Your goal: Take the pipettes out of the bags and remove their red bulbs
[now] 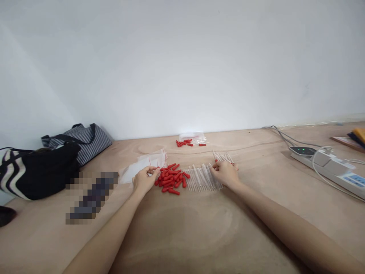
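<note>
A heap of small red rubber caps (171,178) lies on the wooden table (182,228), with a row of clear thin tubes (202,178) just to its right. My left hand (145,179) is closed in a pinch at the left edge of the red heap, beside a clear zip bag (142,164); what it pinches is too small to name. My right hand (225,173) is curled over the right end of the tube row, fingers closed on a tube with a red tip. A few more tubes (222,156) lie just behind that hand.
A second small group of red caps with a clear bag (191,140) sits near the wall. Two fabric bags (51,160) stand at the left. A power strip with cables (327,163) lies at the right, and books (353,139) at the far right edge.
</note>
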Demonstrator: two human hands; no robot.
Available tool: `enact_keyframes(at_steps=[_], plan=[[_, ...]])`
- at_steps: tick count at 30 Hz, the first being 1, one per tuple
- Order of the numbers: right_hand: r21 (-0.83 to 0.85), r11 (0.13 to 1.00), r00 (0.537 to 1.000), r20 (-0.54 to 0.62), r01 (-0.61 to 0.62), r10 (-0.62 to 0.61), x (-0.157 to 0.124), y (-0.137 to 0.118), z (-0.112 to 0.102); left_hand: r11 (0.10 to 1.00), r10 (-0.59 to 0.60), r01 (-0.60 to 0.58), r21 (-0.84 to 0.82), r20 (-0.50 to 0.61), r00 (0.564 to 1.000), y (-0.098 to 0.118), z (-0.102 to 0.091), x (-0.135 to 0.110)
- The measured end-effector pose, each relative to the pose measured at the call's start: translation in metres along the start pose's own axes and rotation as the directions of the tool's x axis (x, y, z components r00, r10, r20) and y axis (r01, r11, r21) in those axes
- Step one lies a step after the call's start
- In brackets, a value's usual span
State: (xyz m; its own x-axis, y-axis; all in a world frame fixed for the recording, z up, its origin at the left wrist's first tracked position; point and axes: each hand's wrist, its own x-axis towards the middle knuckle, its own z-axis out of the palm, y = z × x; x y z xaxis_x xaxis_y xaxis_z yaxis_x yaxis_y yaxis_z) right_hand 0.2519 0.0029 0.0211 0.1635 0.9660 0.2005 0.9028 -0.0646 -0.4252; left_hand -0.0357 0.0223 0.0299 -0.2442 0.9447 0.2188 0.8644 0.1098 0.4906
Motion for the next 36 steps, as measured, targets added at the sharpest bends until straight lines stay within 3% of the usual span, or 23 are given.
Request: enact_keyframes(at_steps=[4, 8, 13, 22, 25, 27, 29, 31, 34, 36], plan=[[-0.091, 0.995, 0.999, 0.006, 0.033, -0.033, -0.001, -0.007, 0.007, 0.999, -0.008, 0.008, 0.043, 0.01, 1.0, 0.0, 0.004, 0.0], [-0.066, 0.997, 0.999, -0.018, 0.038, -0.04, 0.004, 0.0, 0.004, 0.998, -0.006, 0.004, 0.067, 0.032, 0.999, 0.0, 0.004, 0.0], [-0.066, 0.995, 0.994, -0.081, -0.076, 0.071, 0.024, 0.024, -0.015, 0.996, -0.04, 0.037, 0.08, 0.032, 0.999, -0.006, -0.001, 0.004], [-0.143, 0.986, 0.992, 0.073, -0.088, 0.099, 0.035, 0.036, -0.016, 0.995, -0.071, 0.071, 0.068, 0.007, 0.997, -0.021, -0.008, 0.01], [-0.186, 0.978, 0.99, 0.095, -0.09, 0.109, 0.036, 0.033, -0.014, 0.995, -0.013, 0.019, 0.094, -0.061, 0.998, -0.016, -0.01, 0.005], [-0.213, 0.972, 0.989, 0.087, -0.1, 0.12, 0.037, 0.032, -0.014, 0.988, 0.097, -0.078, 0.134, -0.143, 0.985, -0.008, -0.01, -0.002], [-0.173, 0.978, 0.99, 0.058, -0.115, 0.127, 0.037, 0.032, -0.013, 0.959, 0.256, -0.218, 0.181, -0.219, 0.942, 0.002, -0.007, -0.011], [-0.049, 0.992, 0.993, 0.02, -0.116, 0.117, 0.037, 0.03, -0.013, 0.896, 0.437, -0.392, 0.21, -0.256, 0.862, 0.015, -0.002, -0.022], [0.123, 0.991, 0.998, 0.014, -0.059, 0.058, 0.032, 0.025, -0.009, 0.697, 0.717, -0.687, 0.206, -0.228, 0.659, 0.036, 0.008, -0.037], [0.16, 0.987, 0.999, 0.036, -0.01, 0.004, 0.025, 0.018, -0.005, 0.566, 0.822, -0.805, 0.175, -0.192, 0.536, 0.049, 0.016, -0.044]])
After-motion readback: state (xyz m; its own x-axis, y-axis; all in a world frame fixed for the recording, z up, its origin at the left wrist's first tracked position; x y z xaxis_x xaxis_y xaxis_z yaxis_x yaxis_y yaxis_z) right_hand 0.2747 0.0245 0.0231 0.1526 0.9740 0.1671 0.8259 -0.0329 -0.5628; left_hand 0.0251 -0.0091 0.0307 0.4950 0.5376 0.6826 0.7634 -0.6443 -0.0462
